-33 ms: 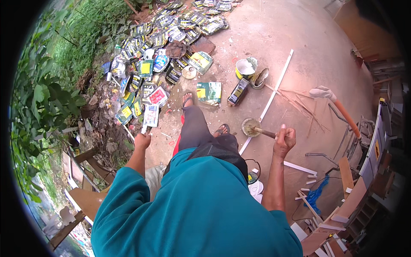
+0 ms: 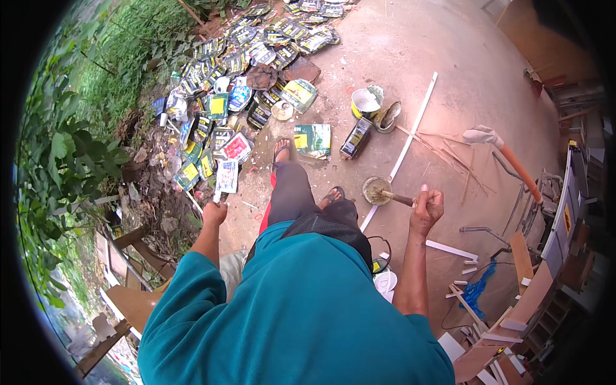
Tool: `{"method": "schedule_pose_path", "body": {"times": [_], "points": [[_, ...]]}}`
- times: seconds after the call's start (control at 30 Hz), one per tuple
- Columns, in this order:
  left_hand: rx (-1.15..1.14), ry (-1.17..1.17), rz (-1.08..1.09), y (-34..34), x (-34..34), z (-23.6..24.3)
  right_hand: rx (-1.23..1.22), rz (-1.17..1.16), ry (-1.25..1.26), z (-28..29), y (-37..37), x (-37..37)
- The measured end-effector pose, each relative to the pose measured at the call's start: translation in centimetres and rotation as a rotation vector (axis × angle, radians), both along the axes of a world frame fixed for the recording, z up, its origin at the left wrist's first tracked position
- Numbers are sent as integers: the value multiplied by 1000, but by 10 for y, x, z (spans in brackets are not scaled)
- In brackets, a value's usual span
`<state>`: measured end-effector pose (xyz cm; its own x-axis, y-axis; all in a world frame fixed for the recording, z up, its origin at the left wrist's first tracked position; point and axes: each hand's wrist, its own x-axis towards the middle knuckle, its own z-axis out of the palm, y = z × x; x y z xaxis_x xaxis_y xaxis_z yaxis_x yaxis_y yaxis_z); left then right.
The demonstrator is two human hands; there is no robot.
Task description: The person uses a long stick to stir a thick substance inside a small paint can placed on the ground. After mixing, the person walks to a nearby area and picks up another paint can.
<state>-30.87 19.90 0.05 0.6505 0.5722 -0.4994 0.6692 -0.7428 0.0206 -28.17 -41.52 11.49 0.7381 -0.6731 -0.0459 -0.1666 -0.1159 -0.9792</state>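
Note:
At the left, my left hand [image 2: 215, 212] is closed on a slim tool [image 2: 219, 196] with a dark handle end and a pale, flat upper part. Behind its tip lies a white printed pouch [image 2: 226, 177]. On the other side, my right hand [image 2: 427, 206] grips a wooden-handled tool [image 2: 402, 199]. The far end of that handle meets a round, crusted grey-beige piece [image 2: 375, 190]; I cannot tell whether this is the tool's head or a container. It overlaps a long white strip [image 2: 410, 138] on the floor.
Flattened printed bags [image 2: 237, 61] lie heaped ahead on the left, beside leafy plants [image 2: 61, 147]. An open bucket [image 2: 366, 102] and a dark rectangular can [image 2: 356, 138] stand ahead. Thin wood strips [image 2: 449, 157], an orange pole [image 2: 521, 170] and blue plastic [image 2: 475, 296] lie right.

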Motion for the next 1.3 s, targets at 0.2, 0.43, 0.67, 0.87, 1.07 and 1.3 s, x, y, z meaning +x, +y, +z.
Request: {"method": "schedule_pose_path", "body": {"times": [0.2, 0.43, 0.67, 0.87, 1.07, 1.3], "points": [[-50, -154, -112, -46, 34, -2, 59, 78, -20, -2, -2, 2], [-233, -241, -73, -83, 30, -27, -5, 178, 82, 6, -2, 13], [-323, -182, -48, -102, 1, -25, 6, 190, 72, 18, 3, 18], [-409, -140, -5, -115, 4, -36, 135, 145, -12, 12, 7, 21], [-627, -41, 5, -106, 12, -92, -77, 166, 68, -3, -2, 21], [-972, 182, -179, -117, 59, -114, -208, 211, 166, -24, -3, 26]]}}
